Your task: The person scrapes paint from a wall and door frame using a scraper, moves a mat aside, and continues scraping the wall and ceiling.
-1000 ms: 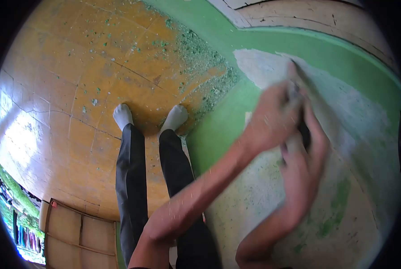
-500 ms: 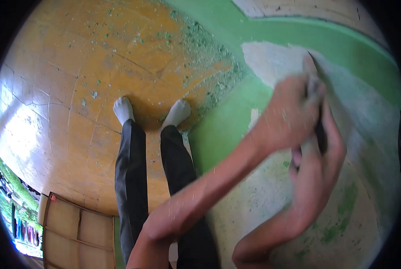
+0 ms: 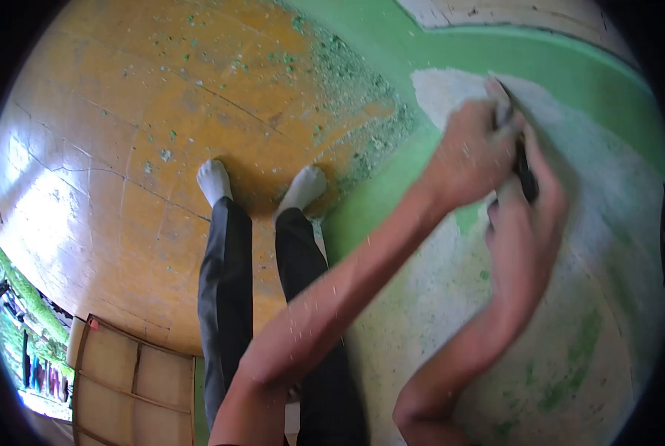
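Observation:
Both my hands are together in front of the wall at the upper right. My right hand is wrapped around a dark-handled scraper, with the handle showing between the fingers. Farther up the tool, my left hand is closed on it, and its fingers hide much of the front part. The tool's far end is close to the bare, pale patch of the green wall; blur hides whether it touches. Fine pale flecks lie on my left forearm.
Green paint chips are heaped along the wall's foot and scattered over the orange-brown floor. My feet in pale socks stand near them. A framed wooden panel and a bright opening are at lower left.
Both hands and the scraper have moved up and to the left along the wall. My view has shifted slightly, so the feet and floor appear a little farther right.

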Demonstrator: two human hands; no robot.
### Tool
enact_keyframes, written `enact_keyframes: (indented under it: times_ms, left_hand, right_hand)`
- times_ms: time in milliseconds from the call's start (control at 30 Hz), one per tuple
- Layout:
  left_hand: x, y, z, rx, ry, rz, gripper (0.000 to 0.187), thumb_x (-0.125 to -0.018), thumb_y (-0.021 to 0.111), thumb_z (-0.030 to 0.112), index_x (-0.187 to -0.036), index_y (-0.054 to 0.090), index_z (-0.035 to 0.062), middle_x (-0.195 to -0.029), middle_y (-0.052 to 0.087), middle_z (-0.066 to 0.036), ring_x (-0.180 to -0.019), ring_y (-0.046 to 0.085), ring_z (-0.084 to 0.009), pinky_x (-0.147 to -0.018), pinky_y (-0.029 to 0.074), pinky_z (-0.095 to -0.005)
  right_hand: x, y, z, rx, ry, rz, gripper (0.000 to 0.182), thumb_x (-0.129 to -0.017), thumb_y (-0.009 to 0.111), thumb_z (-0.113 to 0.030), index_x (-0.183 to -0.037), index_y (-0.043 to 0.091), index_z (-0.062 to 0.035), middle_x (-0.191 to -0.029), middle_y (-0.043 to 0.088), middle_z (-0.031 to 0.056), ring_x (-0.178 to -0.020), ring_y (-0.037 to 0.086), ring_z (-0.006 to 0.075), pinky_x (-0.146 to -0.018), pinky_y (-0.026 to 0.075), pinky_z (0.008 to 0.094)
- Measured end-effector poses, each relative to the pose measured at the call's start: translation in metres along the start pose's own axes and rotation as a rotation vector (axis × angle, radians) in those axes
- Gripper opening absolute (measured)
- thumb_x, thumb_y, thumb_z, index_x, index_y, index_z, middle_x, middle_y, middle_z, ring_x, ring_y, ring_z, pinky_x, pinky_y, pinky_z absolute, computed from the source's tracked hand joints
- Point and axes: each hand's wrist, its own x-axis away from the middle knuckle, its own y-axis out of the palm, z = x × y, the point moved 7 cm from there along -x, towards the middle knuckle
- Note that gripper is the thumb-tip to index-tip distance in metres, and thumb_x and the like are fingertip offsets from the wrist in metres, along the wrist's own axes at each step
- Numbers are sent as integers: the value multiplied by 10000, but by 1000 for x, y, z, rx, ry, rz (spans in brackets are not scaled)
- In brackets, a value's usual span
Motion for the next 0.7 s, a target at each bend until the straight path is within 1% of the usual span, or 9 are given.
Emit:
enact_keyframes:
  times_ms: [100, 167, 267, 400, 433, 500, 533, 633, 700]
  left_hand:
    - [11, -6, -10, 244, -43, -14, 271, -982, 528, 227, -944, 605, -31, -813, 574, -14, -784, 493, -79, -704, 448, -287]
    - [2, -7, -4, 127, 6, -16, 258, -983, 521, 220, -950, 598, -24, -809, 562, -4, -767, 490, -81, -694, 443, -273]
    - [0, -14, -29, 310, -59, 4, 259, -983, 517, 216, -989, 609, -27, -802, 550, 6, -754, 491, -86, -679, 441, -265]
    - [12, -57, -119, -90, -226, -15, 405, -966, 511, 339, -1078, 621, -34, -893, 652, -89, -812, 562, -123, -701, 463, -289]
    - [17, -84, -166, -378, -190, 41, 348, -889, 531, 255, -938, 626, -76, -769, 618, -210, -729, 594, -292, -712, 470, -427]
    - [57, -142, -224, -583, -72, -7, 300, -823, 569, 251, -815, 615, -46, -799, 612, -274, -756, 618, -377, -699, 469, -451]
    - [84, -179, -239, -620, -336, 78, 312, -770, 628, 273, -839, 624, -32, -799, 630, -251, -719, 615, -381, -659, 474, -450]
    - [154, -264, -222, -1096, -232, 11, 312, -787, 670, 308, -916, 713, 27, -783, 691, -177, -718, 682, -251, -683, 519, -382]
    - [208, -319, -190, -637, -531, 269, 281, -853, 640, 280, -928, 730, 24, -782, 703, -154, -695, 663, -226, -663, 502, -352]
  right_hand:
    - [11, 18, -3, -61, 114, -183, 479, -849, 449, 21, -1319, 500, 100, -1130, 657, 239, -1115, 621, 281, -972, 436, 318]
    - [3, 16, -5, -158, -111, -124, 458, -858, 443, -21, -1295, 514, 96, -1077, 660, 265, -1077, 638, 259, -917, 457, 324]
    - [-6, 37, 18, -101, -27, -168, 445, -870, 463, -90, -1297, 546, 7, -1099, 640, 285, -1063, 637, 366, -890, 468, 391]
    - [-31, 134, 119, 152, 58, -372, 411, -849, 514, -165, -1238, 605, -66, -1138, 641, 243, -1102, 581, 427, -923, 468, 438]
    - [-24, 167, 151, 163, 46, -455, 429, -837, 511, -161, -1247, 603, -75, -1145, 635, 241, -1108, 584, 413, -937, 463, 447]
    - [14, 223, 201, 220, 6, -573, 475, -818, 497, -138, -1281, 598, -100, -1148, 643, 234, -1105, 591, 411, -962, 470, 440]
    - [40, 243, 220, 243, -16, -650, 499, -804, 495, -135, -1292, 594, -97, -1133, 647, 245, -1079, 608, 411, -950, 480, 449]
    - [112, 253, 222, 407, 127, -936, 526, -812, 513, -152, -1334, 557, -96, -1200, 629, 231, -1116, 600, 398, -984, 469, 460]
    - [143, 263, 226, 426, 146, -948, 520, -816, 514, -153, -1332, 560, -94, -1192, 634, 229, -1105, 608, 395, -975, 477, 458]
